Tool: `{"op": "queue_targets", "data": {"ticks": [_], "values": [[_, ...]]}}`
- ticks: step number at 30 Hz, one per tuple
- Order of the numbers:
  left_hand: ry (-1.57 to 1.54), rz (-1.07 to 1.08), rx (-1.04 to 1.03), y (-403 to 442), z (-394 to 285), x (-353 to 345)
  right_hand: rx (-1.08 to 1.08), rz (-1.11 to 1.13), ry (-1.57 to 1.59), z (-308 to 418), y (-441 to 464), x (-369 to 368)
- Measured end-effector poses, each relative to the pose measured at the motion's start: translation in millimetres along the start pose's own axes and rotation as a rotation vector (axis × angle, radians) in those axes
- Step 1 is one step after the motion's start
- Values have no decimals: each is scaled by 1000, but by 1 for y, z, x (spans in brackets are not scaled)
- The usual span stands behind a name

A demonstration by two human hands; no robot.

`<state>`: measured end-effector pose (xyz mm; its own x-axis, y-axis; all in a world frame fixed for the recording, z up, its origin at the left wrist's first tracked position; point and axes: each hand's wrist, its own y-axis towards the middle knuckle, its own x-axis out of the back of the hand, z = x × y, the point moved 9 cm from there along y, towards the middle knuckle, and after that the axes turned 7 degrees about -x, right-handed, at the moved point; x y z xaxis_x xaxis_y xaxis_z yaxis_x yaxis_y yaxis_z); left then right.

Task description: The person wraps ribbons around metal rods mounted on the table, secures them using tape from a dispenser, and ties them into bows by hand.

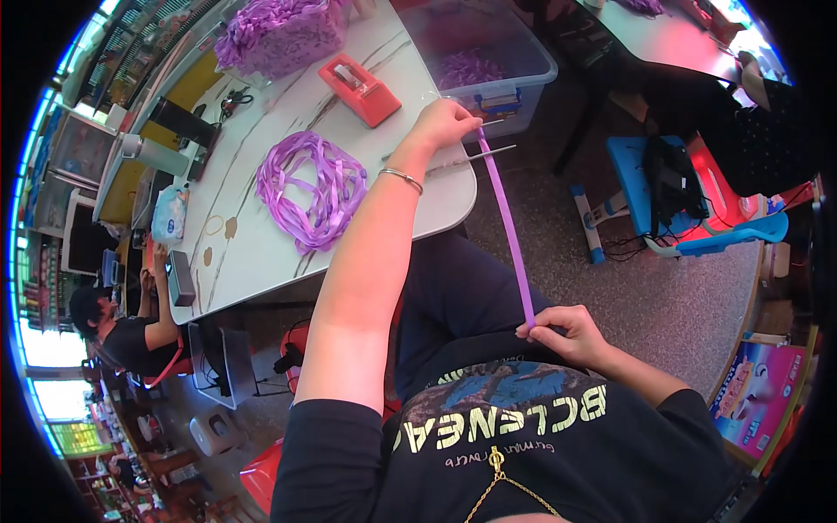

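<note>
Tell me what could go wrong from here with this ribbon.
The stretched purple ribbon could slip from the right hand, which seems to pinch it near its end. The thin rod jutting past the table edge might get bumped or snag the ribbon. The loose ribbon coil could tangle if the left forearm brushes it.

Observed one narrow, flat purple ribbon, pinched near top and bottom, drawn nearly straight on a slant in mid-air beyond the table. Noted near upper end: two thin, straight metal rods, projecting past table edge.
</note>
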<state>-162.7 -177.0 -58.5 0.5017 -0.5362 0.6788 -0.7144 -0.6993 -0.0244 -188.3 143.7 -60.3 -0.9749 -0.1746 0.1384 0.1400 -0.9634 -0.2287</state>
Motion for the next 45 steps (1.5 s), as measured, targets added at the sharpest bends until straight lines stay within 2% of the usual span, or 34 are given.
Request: {"op": "queue_targets", "data": {"ticks": [3,9,13,15,18,19,20,21,22,23,24,26,27,28,29,31,33,35,37,39,41,43,45], "values": [[22,5,-5,2,2,-1,22,-15,-48,0,-1,2],[-17,-37,-7,-5,-4,0,241,-30,-59,50,-7,17],[-9,-41,-17,-6,-7,0,607,-1,-163,120,-2,41],[-7,-47,-17,-7,-7,0,771,-80,-273,159,11,55],[12,-37,-21,-7,-6,0,952,-92,-515,207,48,72],[11,-83,-67,-8,-10,2,805,-97,-384,206,71,93],[11,-128,-111,-10,-12,5,944,-237,-572,227,87,101],[14,-126,-106,-10,-10,4,881,-237,-328,229,117,114],[-16,-130,-146,-9,-11,4,824,-229,-366,239,146,129],[-47,-133,-184,-9,-12,4,739,-249,-223,229,185,151],[-76,-120,-204,-11,-15,5,681,-166,14,235,212,150],[-35,-135,-262,-11,-17,6,485,-99,93,207,285,166],[5,-149,-327,-13,-22,8,483,-95,101,193,311,172],[13,-88,-280,-14,-24,7,437,-115,11,171,338,176],[12,-85,-272,-15,-24,7,388,-134,-79,150,356,175],[11,-93,-301,-17,-25,6,218,-101,37,106,382,166],[8,-101,-308,-18,-25,5,167,-54,61,65,401,162],[-41,-169,-304,-20,-25,9,-29,-79,148,15,404,156],[-33,-202,-266,-20,-22,11,-125,-154,368,-52,411,151],[-24,-240,-237,-20,-19,14,-127,-205,352,-118,411,147],[-29,-271,-283,-21,-21,14,-84,-293,307,-155,369,133],[-78,-223,-247,-21,-26,16,-154,-310,210,-171,305,110],[-131,-174,-211,-23,-26,14,-275,-230,241,-165,236,80]]}}
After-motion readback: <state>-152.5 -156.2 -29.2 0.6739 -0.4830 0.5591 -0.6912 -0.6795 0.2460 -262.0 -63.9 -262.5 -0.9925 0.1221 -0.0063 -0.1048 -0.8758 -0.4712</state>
